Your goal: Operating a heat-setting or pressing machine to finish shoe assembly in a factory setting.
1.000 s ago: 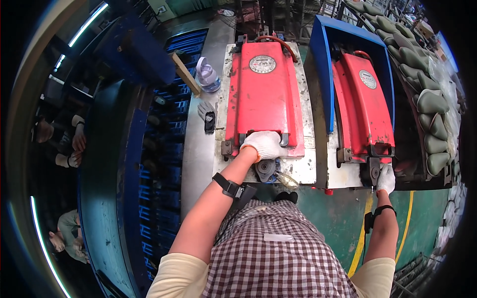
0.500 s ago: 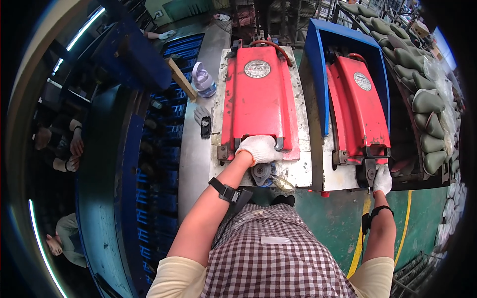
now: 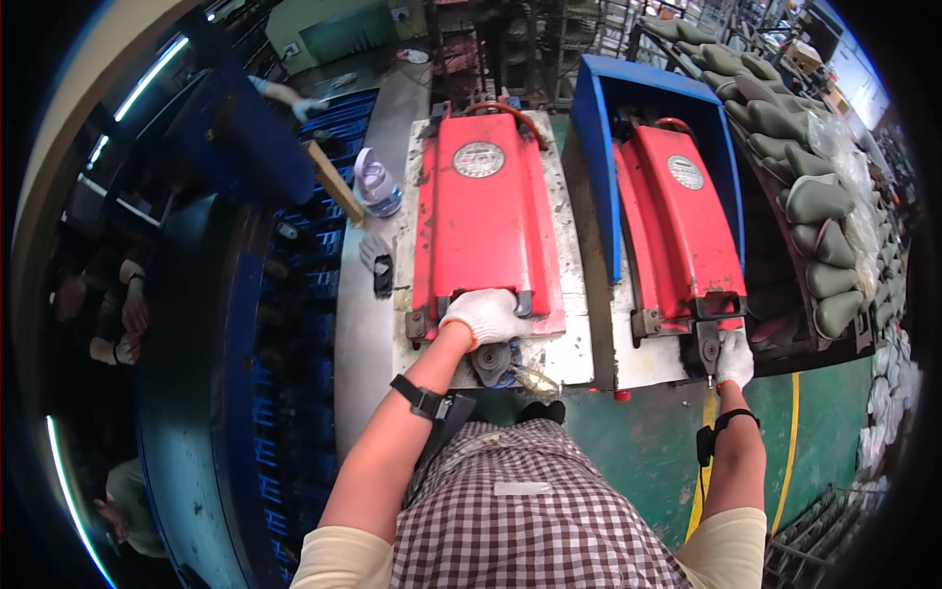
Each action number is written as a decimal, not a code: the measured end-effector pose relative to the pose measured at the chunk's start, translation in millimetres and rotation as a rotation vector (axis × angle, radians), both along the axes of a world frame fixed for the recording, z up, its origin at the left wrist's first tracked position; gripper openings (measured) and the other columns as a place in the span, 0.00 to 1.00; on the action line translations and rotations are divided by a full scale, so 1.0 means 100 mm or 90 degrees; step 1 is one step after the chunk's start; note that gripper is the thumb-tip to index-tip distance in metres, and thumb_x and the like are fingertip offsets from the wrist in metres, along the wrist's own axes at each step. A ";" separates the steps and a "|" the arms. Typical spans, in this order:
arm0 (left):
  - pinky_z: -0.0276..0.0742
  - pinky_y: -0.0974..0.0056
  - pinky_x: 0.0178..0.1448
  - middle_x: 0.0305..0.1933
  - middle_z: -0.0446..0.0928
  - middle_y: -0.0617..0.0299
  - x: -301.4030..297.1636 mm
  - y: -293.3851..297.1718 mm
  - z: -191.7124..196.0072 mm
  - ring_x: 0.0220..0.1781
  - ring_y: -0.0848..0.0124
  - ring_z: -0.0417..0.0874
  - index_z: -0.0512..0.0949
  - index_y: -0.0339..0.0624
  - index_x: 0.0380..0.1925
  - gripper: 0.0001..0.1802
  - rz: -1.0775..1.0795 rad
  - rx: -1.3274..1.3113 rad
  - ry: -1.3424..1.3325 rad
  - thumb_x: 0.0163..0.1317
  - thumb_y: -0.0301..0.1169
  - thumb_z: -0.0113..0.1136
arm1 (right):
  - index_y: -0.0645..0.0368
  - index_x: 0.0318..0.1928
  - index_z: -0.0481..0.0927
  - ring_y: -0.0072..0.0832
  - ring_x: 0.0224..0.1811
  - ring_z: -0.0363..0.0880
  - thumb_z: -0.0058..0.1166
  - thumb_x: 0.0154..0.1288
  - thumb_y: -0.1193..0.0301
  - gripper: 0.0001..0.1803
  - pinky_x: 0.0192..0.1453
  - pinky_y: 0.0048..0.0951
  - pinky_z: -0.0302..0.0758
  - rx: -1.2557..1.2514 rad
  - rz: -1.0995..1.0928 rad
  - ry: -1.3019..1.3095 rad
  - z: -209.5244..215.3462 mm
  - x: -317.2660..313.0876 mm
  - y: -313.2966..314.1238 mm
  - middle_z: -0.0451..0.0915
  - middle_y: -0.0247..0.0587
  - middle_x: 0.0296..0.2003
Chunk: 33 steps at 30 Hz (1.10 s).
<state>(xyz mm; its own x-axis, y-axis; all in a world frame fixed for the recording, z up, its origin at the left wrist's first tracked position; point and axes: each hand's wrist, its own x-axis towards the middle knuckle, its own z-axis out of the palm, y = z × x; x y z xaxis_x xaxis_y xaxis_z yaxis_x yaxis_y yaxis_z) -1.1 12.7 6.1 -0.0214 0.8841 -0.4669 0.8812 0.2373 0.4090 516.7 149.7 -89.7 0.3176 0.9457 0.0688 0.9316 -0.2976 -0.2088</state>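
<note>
My left hand (image 3: 484, 318), in a white knit glove, is closed around the front handle of a long red machine cover (image 3: 481, 236). The handle's dark bracket ends show beside my glove. Just below it, a round grey metal latch (image 3: 491, 362) sits at the front of the white base plate (image 3: 574, 344). My right hand (image 3: 734, 359), gloved too, is at the front of a second red cover (image 3: 684, 221), touching beside its black latch (image 3: 707, 344). Its fingers look curled, and what they hold is hidden. Both covers lie lowered, side by side.
A blue metal hood (image 3: 657, 80) surrounds the right cover's back. Racks of grey-green shoe lasts (image 3: 819, 199) stand at right. On the metal ledge to the left are a purple-capped bottle (image 3: 377, 187) and a grey glove (image 3: 375, 253). Other people's hands (image 3: 133, 319) show at far left.
My view has shifted, so everything sits a little lower and further left. Both hands stay at the same places on the red covers. A co-worker's arm at the back left reaches further in.
</note>
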 end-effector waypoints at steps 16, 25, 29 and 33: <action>0.82 0.57 0.50 0.31 0.88 0.55 0.03 0.02 0.02 0.38 0.59 0.90 0.90 0.43 0.30 0.27 0.042 -0.049 -0.040 0.53 0.58 0.66 | 0.48 0.49 0.87 0.56 0.52 0.85 0.44 0.74 0.48 0.24 0.56 0.53 0.79 0.019 -0.006 -0.011 0.07 -0.09 -0.07 0.86 0.54 0.48; 0.82 0.59 0.47 0.28 0.87 0.58 0.04 0.03 0.01 0.35 0.62 0.89 0.90 0.44 0.29 0.24 0.044 -0.032 -0.056 0.54 0.56 0.67 | 0.51 0.50 0.87 0.53 0.54 0.84 0.44 0.74 0.49 0.25 0.58 0.51 0.79 0.014 -0.008 -0.001 0.14 -0.12 -0.08 0.86 0.53 0.49; 0.82 0.59 0.45 0.27 0.87 0.59 0.04 0.04 0.02 0.33 0.64 0.89 0.90 0.43 0.29 0.24 0.045 -0.042 -0.040 0.54 0.55 0.68 | 0.51 0.49 0.87 0.52 0.54 0.84 0.43 0.74 0.49 0.25 0.59 0.49 0.79 0.028 -0.002 0.007 0.13 -0.13 -0.08 0.87 0.51 0.49; 0.81 0.60 0.44 0.27 0.87 0.60 0.01 0.03 -0.08 0.32 0.66 0.88 0.90 0.43 0.29 0.24 0.054 -0.040 -0.058 0.53 0.55 0.69 | 0.51 0.49 0.87 0.51 0.55 0.84 0.43 0.74 0.48 0.26 0.60 0.48 0.79 0.013 -0.002 0.015 0.15 -0.14 -0.09 0.87 0.51 0.49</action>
<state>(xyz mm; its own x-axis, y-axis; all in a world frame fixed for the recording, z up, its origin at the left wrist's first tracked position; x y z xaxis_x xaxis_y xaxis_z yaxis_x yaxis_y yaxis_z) 0.0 15.7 -2.0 -0.0491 0.8502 -0.5242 0.8166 0.3363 0.4690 502.8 141.1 -75.0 0.3228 0.9430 0.0810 0.9252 -0.2964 -0.2370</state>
